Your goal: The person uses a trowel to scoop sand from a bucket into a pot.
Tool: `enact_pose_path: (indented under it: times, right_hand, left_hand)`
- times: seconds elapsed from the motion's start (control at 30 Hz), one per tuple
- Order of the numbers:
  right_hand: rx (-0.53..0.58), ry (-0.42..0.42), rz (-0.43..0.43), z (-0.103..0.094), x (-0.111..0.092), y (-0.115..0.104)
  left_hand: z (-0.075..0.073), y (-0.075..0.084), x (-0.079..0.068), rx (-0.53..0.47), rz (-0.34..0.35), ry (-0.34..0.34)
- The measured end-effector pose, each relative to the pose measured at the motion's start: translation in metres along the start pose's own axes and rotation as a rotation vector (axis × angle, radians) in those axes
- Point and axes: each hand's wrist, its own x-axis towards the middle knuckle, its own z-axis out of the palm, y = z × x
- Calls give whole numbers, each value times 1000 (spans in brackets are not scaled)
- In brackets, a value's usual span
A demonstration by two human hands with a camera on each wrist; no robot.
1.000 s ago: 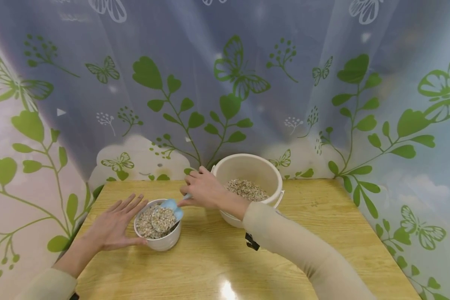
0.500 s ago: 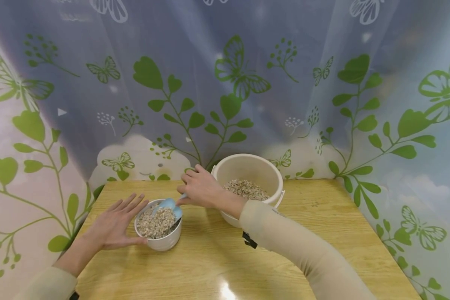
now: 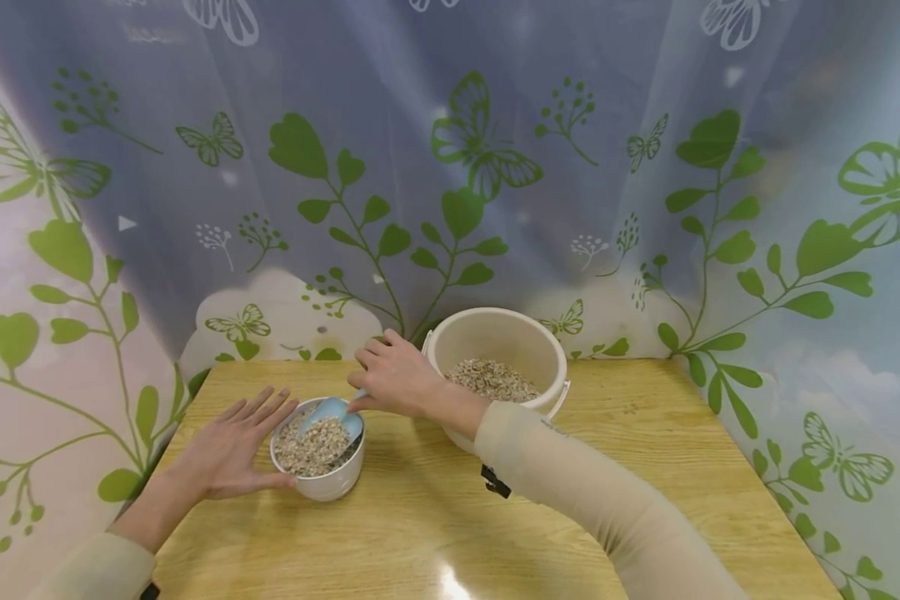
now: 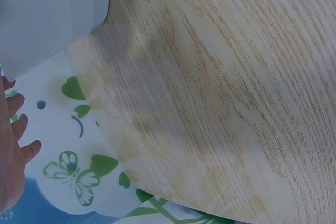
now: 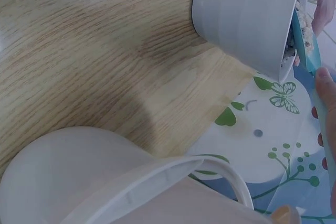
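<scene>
A small white pot [image 3: 332,486] stands on the table, filled with small tan-grey pebbles [image 3: 307,448]. My left hand [image 3: 228,454] lies along the pot's left side with straight, spread fingers, its thumb at the near wall. My right hand [image 3: 397,373] grips the handle of a light blue scoop [image 3: 332,409]. The scoop's blade is down inside the pot's right part, with pebbles on and around it. In the right wrist view, the scoop [image 5: 307,45] tilts into the mouth of the white pot [image 5: 247,19]; the fingers are partly cut off there.
A larger cream bucket [image 3: 547,346] with a carrying handle, holding more pebbles, stands right of the pot near the table's back edge. The right forearm passes in front of it. A patterned curtain [image 3: 390,192] hangs behind and beside the wooden table [image 3: 450,517].
The right hand and scoop have shifted slightly left and back. The scoop's heaped load has spread into the pebbles in the pot. My left hand has stayed in place.
</scene>
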Motion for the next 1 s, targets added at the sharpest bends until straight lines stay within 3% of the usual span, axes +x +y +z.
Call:
enact_pose_path:
  times: [0.4, 1.0]
  right_hand:
    - [-92, 39, -21, -2, -3, 14]
    - [-97, 89, 1, -5, 2, 26]
  left_hand:
    - [5, 0, 1, 3, 17, 44]
    - [3, 1, 0, 1, 17, 24]
